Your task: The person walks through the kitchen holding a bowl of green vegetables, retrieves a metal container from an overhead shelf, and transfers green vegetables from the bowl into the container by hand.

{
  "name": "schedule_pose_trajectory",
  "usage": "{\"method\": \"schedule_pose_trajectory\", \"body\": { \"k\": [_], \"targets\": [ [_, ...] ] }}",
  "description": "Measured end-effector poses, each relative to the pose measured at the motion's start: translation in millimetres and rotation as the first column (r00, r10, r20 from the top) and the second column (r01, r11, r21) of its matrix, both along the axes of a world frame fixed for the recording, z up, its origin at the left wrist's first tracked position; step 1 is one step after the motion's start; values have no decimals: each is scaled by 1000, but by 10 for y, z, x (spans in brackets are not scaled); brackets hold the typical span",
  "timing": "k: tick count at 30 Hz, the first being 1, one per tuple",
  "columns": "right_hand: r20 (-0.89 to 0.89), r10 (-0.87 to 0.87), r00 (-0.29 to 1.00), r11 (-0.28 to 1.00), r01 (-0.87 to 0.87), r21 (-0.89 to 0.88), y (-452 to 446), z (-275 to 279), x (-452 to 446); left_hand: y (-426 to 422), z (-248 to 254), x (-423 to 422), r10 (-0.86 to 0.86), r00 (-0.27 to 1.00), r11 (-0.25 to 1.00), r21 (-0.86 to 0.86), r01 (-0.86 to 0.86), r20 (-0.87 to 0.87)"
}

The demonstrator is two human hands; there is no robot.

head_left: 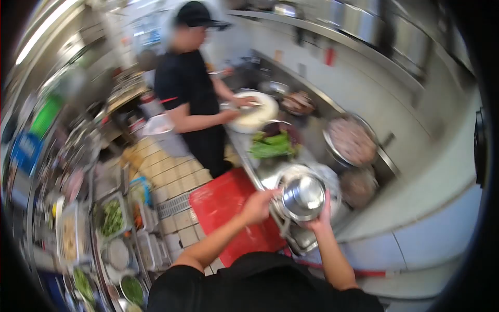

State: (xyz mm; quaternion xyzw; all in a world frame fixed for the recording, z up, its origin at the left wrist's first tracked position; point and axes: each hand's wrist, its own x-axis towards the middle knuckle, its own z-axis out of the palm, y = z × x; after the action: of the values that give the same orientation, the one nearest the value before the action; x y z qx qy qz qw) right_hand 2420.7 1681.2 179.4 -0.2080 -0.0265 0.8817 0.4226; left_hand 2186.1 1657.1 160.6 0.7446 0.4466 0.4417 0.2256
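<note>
A shiny metal bowl is held in front of me, above the counter. My right hand is closed round its right and lower side, with the thumb along the rim. On the opposite side, my left hand has its fingers pinched at the bowl's left edge; blur hides the exact contact. Under and behind the bowl is a pale, round container, partly covered. A crumpled clear plastic bag lies just to its right. Below my left forearm is a red board.
A co-worker in black stands at a large white round tub. Green leafy vegetables and a wide pan of pale meat sit on the counter. Food containers line the left shelving. A metal shelf runs overhead.
</note>
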Motion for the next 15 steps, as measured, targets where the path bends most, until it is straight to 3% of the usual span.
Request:
{"method": "schedule_pose_trajectory", "body": {
  "k": [1, 2, 4, 5, 6, 8, 10, 12, 14, 15],
  "targets": [
    [9, 36, 999, 999, -36, -15, -71, -186, -177, -372, -288, -158, 31, 999, 997, -76, -28, 45],
    [37, 170, 985, 985, -170, 13, -209, -240, -363, -796, -184, -235, 130, 990, 981, -150, -120, 60],
    [67, 370, 927, 929, -369, -26, -522, -476, -793, -1453, -271, -480, 270, 952, 950, -120, -288, -146],
    [88, 438, 894, 897, -429, -106, -685, -602, -966, -1733, -297, -596, 318, 934, 914, -209, -348, -162],
    [225, 522, 823, 847, -532, -18, -874, -656, -1178, -2011, -322, -694, 357, 918, 870, -298, -393, -171],
    [251, 640, 726, 764, -634, -115, -1184, -844, -1536, -2522, -418, -933, 456, 876, 843, -238, -482, -160],
    [244, 805, 540, 580, -803, -135, -1483, -644, -1827, -2986, -598, -1117, 569, 811, 808, -90, -582, -138],
    [235, 928, 289, 311, -949, -61, -1663, -608, -2028, -3512, -686, -1258, 651, 744, 724, -171, -668, -151],
    [530, 843, 88, 188, -972, -138, -1843, -593, -2214, -4059, -786, -1286, 774, 612, 553, -299, -778, -161],
    [592, 806, 29, 109, -989, -99, -1819, -747, -2269, -4339, -858, -1259, 821, 545, 464, -359, -810, -171]
  ]
}}
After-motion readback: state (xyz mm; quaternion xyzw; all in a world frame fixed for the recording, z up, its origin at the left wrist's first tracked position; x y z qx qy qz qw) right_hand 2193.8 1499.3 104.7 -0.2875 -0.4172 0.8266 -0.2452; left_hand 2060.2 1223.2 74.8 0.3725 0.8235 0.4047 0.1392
